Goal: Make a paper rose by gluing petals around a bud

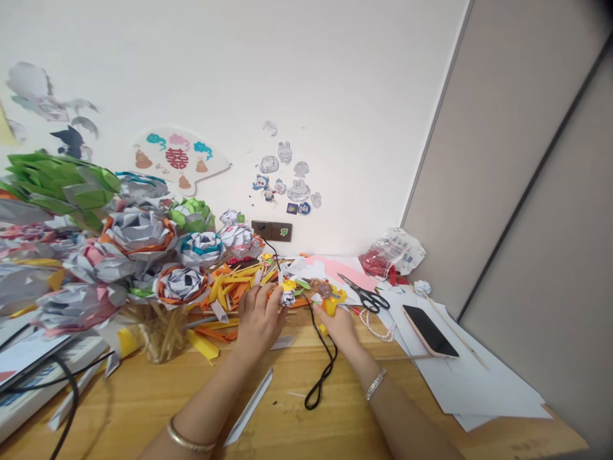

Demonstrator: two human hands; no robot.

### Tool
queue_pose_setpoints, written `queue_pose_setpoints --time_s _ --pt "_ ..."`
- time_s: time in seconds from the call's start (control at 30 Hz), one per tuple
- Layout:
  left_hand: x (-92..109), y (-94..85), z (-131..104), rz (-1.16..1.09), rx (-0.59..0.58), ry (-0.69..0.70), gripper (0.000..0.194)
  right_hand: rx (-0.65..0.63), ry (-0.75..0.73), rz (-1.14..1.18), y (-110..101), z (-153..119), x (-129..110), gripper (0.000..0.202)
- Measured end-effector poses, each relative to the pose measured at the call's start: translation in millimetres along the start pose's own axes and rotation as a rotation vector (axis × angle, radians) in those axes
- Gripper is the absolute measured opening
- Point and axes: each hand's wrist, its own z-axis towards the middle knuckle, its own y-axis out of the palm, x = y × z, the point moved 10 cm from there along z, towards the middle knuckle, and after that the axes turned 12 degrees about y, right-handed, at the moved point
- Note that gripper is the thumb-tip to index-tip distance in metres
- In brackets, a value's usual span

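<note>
My right hand (338, 326) is wrapped round the handle of a yellow hot glue gun (334, 298), its nozzle end pointing left. A black cord (327, 369) hangs below the gun and loops on the table. My left hand (261, 314) has its fingers curled against a small white and yellow paper flower (288, 294); the fingertips are partly hidden behind it. The flower is just left of the glue gun, with a gap I cannot judge exactly. Orange and yellow paper strips (230, 285) lie heaped behind my left hand.
Folded paper flowers (138, 233) crowd the left side, some over a clear container of sticks (160, 335). On the right lie black scissors (366, 295), a bead string (378, 329), a phone (431, 331) and white sheets (488, 383). A plastic bag (395, 252) rests by the wall.
</note>
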Motion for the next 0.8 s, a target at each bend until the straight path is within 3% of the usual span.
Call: queue_pose_setpoints --time_s 0.8 --pt "0.2 5.5 -2.0 -0.050 -0.024 -0.020 0.032 -0.015 -0.038 -0.001 6.0 -4.0 -6.9 0.042"
